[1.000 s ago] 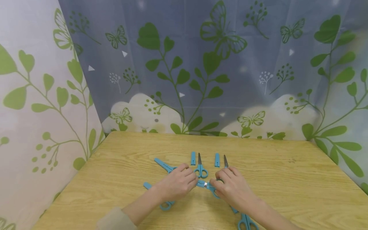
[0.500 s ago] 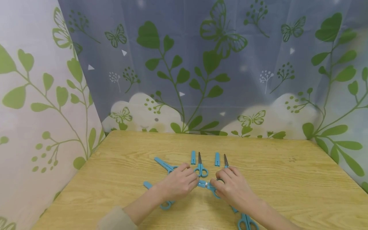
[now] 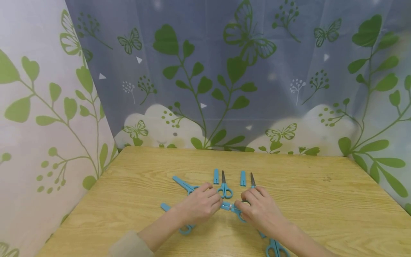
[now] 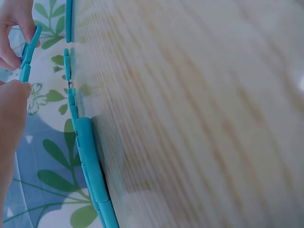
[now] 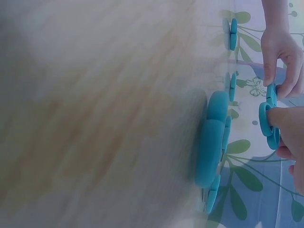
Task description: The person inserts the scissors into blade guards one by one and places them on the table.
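Both hands meet over the middle of the table around one pair of blue-handled scissors (image 3: 239, 214). My left hand (image 3: 200, 203) pinches the blue blade cover (image 3: 226, 206), whose far end is hidden by the fingers. From the right, my right hand (image 3: 259, 208) grips the scissors by the handles; in the right wrist view its thumb sits at a finger loop (image 5: 262, 118). The cover encloses most of the blades, and a thin strip of bare metal shows between it and the handles. In the left wrist view the held pair is raised off the table.
Uncapped scissors (image 3: 225, 190) lie beyond the hands beside a loose cover (image 3: 216, 176). Another cover (image 3: 243, 178) lies near scissors (image 3: 252, 179) partly behind my right hand. Covered scissors (image 3: 183, 184) lie left, another pair (image 3: 184, 230) under my left forearm, and more scissors (image 3: 274, 248) front right.
The bare metal strip between the cover and the handles has narrowed, the cover having shifted slightly right along the blades. Both hands keep their grips and otherwise stay nearly in place.
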Action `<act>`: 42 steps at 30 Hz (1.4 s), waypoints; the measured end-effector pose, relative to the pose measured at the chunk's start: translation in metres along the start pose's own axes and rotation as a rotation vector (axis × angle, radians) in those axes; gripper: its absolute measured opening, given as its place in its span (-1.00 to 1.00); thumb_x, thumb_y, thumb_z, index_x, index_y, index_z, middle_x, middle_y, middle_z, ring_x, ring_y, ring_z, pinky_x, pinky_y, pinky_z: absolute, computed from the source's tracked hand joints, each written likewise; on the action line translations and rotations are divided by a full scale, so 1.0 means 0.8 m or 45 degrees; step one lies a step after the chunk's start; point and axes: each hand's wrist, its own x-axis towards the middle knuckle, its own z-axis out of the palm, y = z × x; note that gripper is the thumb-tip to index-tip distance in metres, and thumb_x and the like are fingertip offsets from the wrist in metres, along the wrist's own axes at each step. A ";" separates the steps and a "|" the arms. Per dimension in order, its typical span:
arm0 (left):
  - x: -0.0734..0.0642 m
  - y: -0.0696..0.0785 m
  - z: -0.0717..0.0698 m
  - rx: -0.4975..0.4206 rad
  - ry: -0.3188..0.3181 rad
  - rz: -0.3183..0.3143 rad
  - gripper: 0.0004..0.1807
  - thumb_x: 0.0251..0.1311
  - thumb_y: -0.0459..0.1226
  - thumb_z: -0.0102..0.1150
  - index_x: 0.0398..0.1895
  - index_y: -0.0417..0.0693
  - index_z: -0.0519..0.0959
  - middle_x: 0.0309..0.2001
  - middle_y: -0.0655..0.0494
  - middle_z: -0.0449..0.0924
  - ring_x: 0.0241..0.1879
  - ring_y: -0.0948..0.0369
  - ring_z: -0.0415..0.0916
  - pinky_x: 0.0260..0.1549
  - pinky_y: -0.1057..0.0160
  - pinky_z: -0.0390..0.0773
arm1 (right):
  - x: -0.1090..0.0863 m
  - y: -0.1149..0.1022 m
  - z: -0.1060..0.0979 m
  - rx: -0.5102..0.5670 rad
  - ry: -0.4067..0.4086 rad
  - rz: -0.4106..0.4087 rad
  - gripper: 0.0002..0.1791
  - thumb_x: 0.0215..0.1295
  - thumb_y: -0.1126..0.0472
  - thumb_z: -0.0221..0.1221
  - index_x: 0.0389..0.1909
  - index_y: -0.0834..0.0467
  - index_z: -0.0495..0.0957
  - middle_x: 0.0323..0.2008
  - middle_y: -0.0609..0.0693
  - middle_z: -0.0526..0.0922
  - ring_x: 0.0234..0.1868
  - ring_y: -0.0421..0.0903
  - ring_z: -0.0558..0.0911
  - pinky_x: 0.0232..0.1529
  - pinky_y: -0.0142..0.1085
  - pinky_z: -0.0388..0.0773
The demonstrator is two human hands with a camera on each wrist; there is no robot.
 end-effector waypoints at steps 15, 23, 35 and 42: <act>-0.001 0.001 0.001 -0.007 0.019 -0.003 -0.61 0.37 -0.32 -0.28 -0.41 0.03 0.62 -0.37 0.24 0.60 -0.36 0.31 0.47 -0.12 0.30 0.43 | 0.000 -0.001 0.002 0.001 -0.001 -0.006 -0.56 -0.44 0.24 0.49 -0.39 0.05 0.58 -0.39 -0.04 0.52 -0.34 -0.06 0.51 -0.22 -0.15 0.50; -0.001 0.002 0.002 -0.019 0.021 -0.009 -0.61 0.38 -0.32 -0.28 -0.41 0.03 0.62 -0.37 0.24 0.60 -0.36 0.31 0.47 -0.12 0.30 0.43 | 0.002 -0.003 0.000 0.001 -0.009 0.001 -0.55 -0.45 0.22 0.51 -0.39 0.05 0.58 -0.39 -0.05 0.53 -0.34 -0.07 0.51 -0.21 -0.14 0.50; 0.001 0.005 -0.001 -0.058 -0.081 -0.041 -0.73 0.31 -0.28 -0.13 -0.37 0.04 0.62 -0.34 0.25 0.61 -0.33 0.31 0.47 -0.08 0.29 0.41 | 0.003 -0.003 0.001 0.007 -0.011 -0.001 -0.57 -0.44 0.20 0.52 -0.41 0.04 0.57 -0.40 -0.06 0.51 -0.34 -0.07 0.50 -0.20 -0.14 0.48; 0.000 0.004 0.000 -0.072 -0.069 -0.041 -0.70 0.32 -0.28 -0.17 -0.38 0.04 0.63 -0.34 0.24 0.61 -0.31 0.30 0.49 -0.08 0.27 0.43 | 0.003 -0.003 0.001 0.027 -0.041 0.015 -0.59 -0.41 0.19 0.52 -0.41 0.03 0.59 -0.39 -0.08 0.52 -0.32 -0.08 0.51 -0.19 -0.15 0.48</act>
